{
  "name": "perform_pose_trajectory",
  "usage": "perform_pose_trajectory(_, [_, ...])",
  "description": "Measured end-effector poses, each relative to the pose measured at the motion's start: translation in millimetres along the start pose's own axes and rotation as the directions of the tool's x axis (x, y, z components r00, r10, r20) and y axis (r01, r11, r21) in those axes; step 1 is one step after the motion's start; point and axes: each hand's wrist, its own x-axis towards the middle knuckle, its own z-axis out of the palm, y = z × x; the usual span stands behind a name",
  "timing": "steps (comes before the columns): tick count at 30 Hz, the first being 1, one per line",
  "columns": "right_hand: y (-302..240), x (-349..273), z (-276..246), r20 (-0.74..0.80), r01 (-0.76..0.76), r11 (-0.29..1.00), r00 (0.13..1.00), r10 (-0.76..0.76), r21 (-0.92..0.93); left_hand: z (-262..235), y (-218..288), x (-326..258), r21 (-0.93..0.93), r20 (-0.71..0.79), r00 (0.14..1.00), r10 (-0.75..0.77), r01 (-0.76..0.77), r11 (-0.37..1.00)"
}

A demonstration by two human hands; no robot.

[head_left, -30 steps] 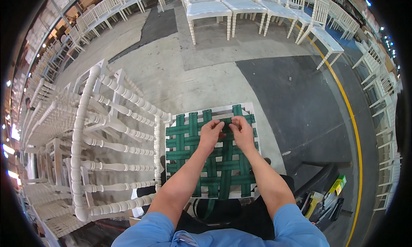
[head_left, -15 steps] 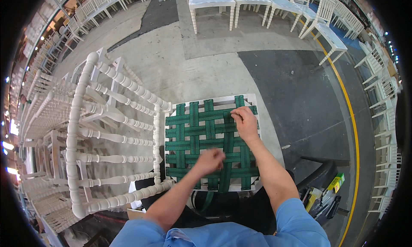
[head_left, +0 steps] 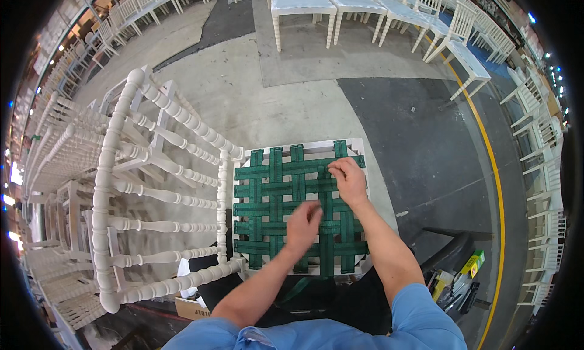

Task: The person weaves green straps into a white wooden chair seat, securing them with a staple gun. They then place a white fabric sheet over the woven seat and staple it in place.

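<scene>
A white chair (head_left: 231, 161) lies on its back frame side, its seat frame facing me with green webbing (head_left: 275, 192) woven across it in a lattice. One lengthwise green strap (head_left: 326, 243) runs toward me over the seat's near edge. My right hand (head_left: 351, 183) pinches the far end of that strap, near the far crosswise band. Lower down, my left hand (head_left: 303, 227) hovers over or touches the webbing just left of the same strap. Its fingers are curled together, and whatever they may hold is hidden.
The chair's turned white back (head_left: 109, 186) rises at left, with more white chair frames (head_left: 61, 149) beyond. Tools (head_left: 453, 283) and a green-yellow box (head_left: 472, 263) sit at lower right. Rows of white chairs (head_left: 302, 3) stand across the far floor and right side.
My left hand has moved slightly away from me along the strap. My right hand stays at the strap's far end, almost unmoved.
</scene>
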Motion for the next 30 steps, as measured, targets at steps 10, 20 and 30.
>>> perform_pose_trajectory(10, [2.3,0.4,7.1,0.035,-0.096,0.995,0.995,0.094,0.034,-7.5,25.3,110.9,0.265,-0.021,0.926,0.376,-0.357,0.896])
perform_pose_trajectory(20, [19.0,32.2,17.2,0.093,-0.022,0.992,0.995,0.034,-0.121,-0.9,4.5,140.7,0.336,-0.049,0.912,0.407,-0.368,0.867])
perform_pose_trajectory(30, [64.7,97.0,70.3,0.073,-0.214,0.881,0.961,0.268,-0.421,12.8,-28.9,125.5,0.564,0.13,0.904,0.406,-0.405,0.72])
